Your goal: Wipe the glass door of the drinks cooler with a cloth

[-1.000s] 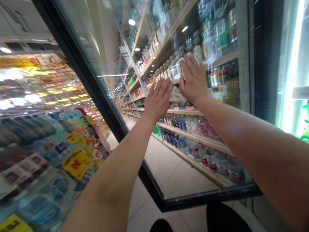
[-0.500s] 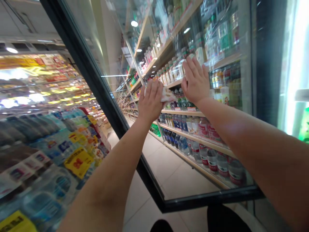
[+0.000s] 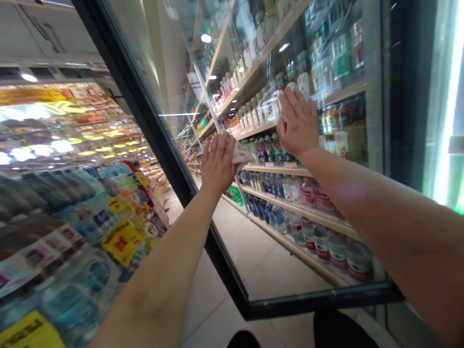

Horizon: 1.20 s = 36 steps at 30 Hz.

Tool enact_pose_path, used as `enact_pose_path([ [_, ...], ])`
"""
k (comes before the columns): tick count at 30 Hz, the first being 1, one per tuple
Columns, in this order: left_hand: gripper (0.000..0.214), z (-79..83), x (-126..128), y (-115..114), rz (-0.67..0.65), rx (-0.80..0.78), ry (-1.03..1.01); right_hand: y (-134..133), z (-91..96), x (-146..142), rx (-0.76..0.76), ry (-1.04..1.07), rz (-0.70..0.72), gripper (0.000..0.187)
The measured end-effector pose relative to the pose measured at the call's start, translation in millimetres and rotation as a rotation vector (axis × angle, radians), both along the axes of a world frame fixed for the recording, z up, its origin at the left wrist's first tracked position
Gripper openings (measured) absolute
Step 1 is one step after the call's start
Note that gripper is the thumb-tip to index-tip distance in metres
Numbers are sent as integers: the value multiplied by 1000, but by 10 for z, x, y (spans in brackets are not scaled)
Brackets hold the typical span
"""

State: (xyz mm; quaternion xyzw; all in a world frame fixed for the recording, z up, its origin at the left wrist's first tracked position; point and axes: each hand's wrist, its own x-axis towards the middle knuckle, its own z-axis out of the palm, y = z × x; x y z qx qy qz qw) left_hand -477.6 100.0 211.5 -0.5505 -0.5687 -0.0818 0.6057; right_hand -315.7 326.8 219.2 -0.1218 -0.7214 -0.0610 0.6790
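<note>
An open glass cooler door (image 3: 268,241) with a black frame stands in front of me. My left hand (image 3: 217,164) presses a small patterned cloth (image 3: 241,153) flat against the glass, fingers stretched over it. My right hand (image 3: 297,123) lies flat on the glass just to the right and a little higher, fingers spread, holding nothing. Both forearms reach up from the bottom of the view.
Shelves of bottled drinks (image 3: 311,232) show through and in the glass. To the left, a stocked rack with yellow price tags (image 3: 121,240) lines the aisle. Pale floor tiles (image 3: 235,290) lie below. The lit cooler interior (image 3: 445,121) is at the far right.
My left hand with the cloth has slid left and down across the glass, away from my right hand. My right hand has kept its place on the door.
</note>
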Motion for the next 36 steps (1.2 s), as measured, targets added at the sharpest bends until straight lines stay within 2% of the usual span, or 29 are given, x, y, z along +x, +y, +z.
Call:
enact_pose_path([
  [2, 67, 75, -43, 35, -26, 141, -66, 10, -1, -6, 9, 7, -10, 63],
  [3, 66, 73, -56, 50, -41, 158, -74, 15, -1, -10, 11, 7, -16, 63],
  [9, 63, -141, -25, 3, -47, -95, 31, 1, -1, 0, 11, 8, -20, 62],
  [13, 66, -55, -17, -41, -62, -146, 33, -26, -2, 19, -8, -7, -36, 63],
  [17, 75, 66, -35, 24, -72, 58, -114, -15, -3, 15, -3, 0, -9, 62],
  [20, 74, 42, -49, 91, -84, 179, -174, 7, -15, 9, 13, 22, -15, 61],
  [26, 67, -85, -86, 127, -117, 228, -128, 28, -58, -26, 23, 7, -41, 62],
  [30, 70, -111, -123, 130, -137, 233, -135, -224, -36, -96, -73, 10, -17, 66],
  [32, 73, -120, -154, 139, -151, 249, -139, -469, -35, -152, 5, -47, 61, 68],
  [36, 69, -142, -230, 167, -105, 227, -187, -940, -73, -351, 465, -366, 293, 72],
])
